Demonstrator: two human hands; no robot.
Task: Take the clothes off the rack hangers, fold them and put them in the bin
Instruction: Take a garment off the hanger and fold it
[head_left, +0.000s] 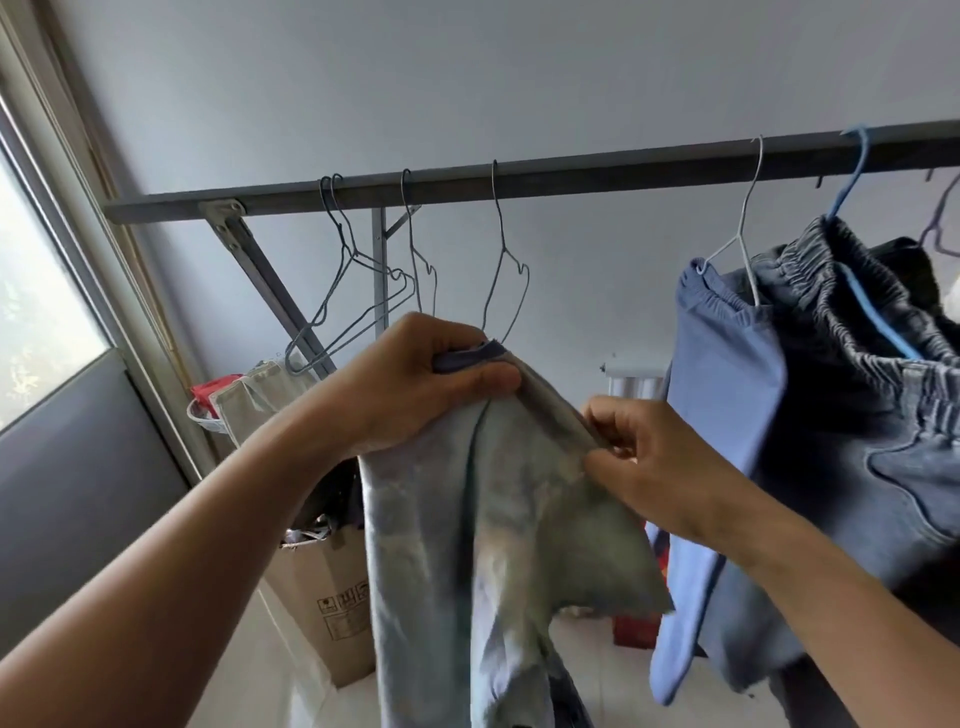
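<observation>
Head camera looks up at a long dark grey metal rack bar (519, 179) that crosses the picture in front of a pale wall. The left hand (415, 384) clenches the top edge of a washed-out grey-blue cotton garment (467, 519), with the fingers curled over the dark hem and the thumb pressed below it. The right hand (639, 457) pinches the sloping side edge of the same garment between the thumb and the fingertips. The garment hangs down from both hands, below the bar and in front of it. Its top is just under a thin empty grey wire hanger (504, 270); whether they touch, one cannot tell. More empty wire hangers (343, 270) hang on the bar to the left. To the right, light blue trousers with an elastic waist (727, 374) hang on a white wire hanger (743, 228), and beside them a dark grey denim piece with a gathered waist (883, 415) hangs on a blue plastic hanger (852, 176). A brown cardboard box (322, 597) stands on the floor behind the left forearm.
</observation>
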